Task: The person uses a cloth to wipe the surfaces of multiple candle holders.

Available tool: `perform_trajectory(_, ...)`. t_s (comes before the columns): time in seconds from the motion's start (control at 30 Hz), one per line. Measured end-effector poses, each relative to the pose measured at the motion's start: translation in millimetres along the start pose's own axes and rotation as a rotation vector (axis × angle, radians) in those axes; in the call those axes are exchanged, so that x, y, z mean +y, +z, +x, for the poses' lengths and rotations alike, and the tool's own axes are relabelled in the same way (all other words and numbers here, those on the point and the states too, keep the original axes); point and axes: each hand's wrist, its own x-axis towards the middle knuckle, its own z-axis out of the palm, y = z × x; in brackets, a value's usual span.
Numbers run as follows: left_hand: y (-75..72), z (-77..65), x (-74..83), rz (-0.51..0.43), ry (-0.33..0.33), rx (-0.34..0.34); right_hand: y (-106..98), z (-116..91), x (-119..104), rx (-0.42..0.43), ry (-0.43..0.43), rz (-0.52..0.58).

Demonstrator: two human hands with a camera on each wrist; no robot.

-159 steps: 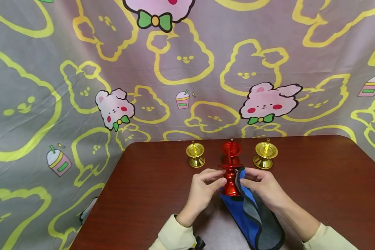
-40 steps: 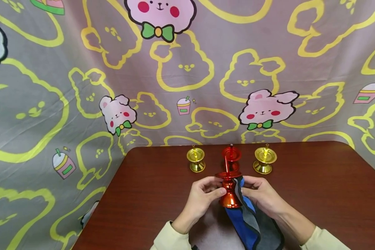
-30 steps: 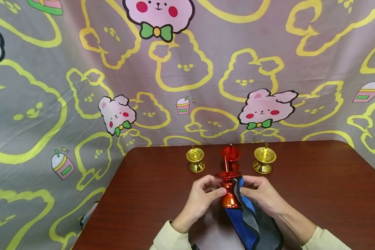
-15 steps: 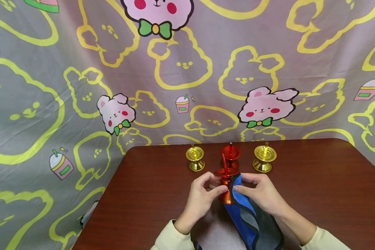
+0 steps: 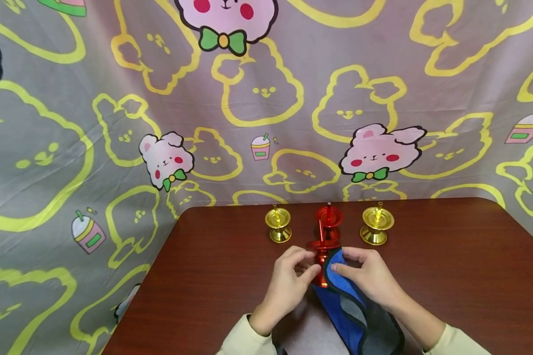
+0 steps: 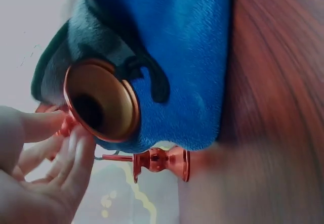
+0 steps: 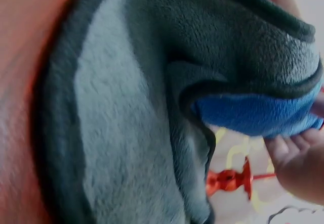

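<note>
My left hand (image 5: 288, 281) grips a shiny red candlestick (image 5: 324, 245) by its stem, thumb in front, with its spike pointing up and leaning slightly left. A cleaning cloth (image 5: 344, 286), blue on one face and grey on the other with dark edging, is pinched in my right hand (image 5: 373, 276). Its upper part wraps the right side of the stem, and the rest hangs toward the table's near side. The left wrist view looks into the candlestick's hollow base (image 6: 114, 100), with blue cloth behind it. In the right wrist view, the cloth hides most of the held candlestick.
At the back of the brown table (image 5: 213, 256) stand a gold candlestick (image 5: 278, 224), a second red candlestick (image 5: 330, 217) partly behind the held one, and another gold candlestick (image 5: 376, 224). A cartoon-printed curtain (image 5: 257, 98) hangs behind the table.
My right thumb and the cloth have moved left across the candlestick, so the blue face now covers more of its stem and base. My left hand keeps its grip. The standing candlesticks stay put.
</note>
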Motion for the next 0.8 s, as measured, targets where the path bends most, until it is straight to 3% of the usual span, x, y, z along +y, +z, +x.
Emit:
perform_trajectory(0.2, -8.8, 3.1, -2.8, -0.287, -0.088, -0.064, -12, 4, 12, -0.114, 0.024, 0.353)
perform_trajectory(0.33, -9.7, 5.3, -2.6, -0.392, -0.145, -0.067, -14, 4, 16, -0.199, -0.007, 0.5)
perform_trajectory(0.6, -7.2, 6.2, -3.9, -0.523, -0.294, -0.014, -10, 3, 22, -0.244, -0.048, 0.567)
perform_trajectory(0.8, -9.6, 7.4, -6.5, -0.546, -0.299, -0.053, -7, 3, 22, -0.232, -0.04, 0.543)
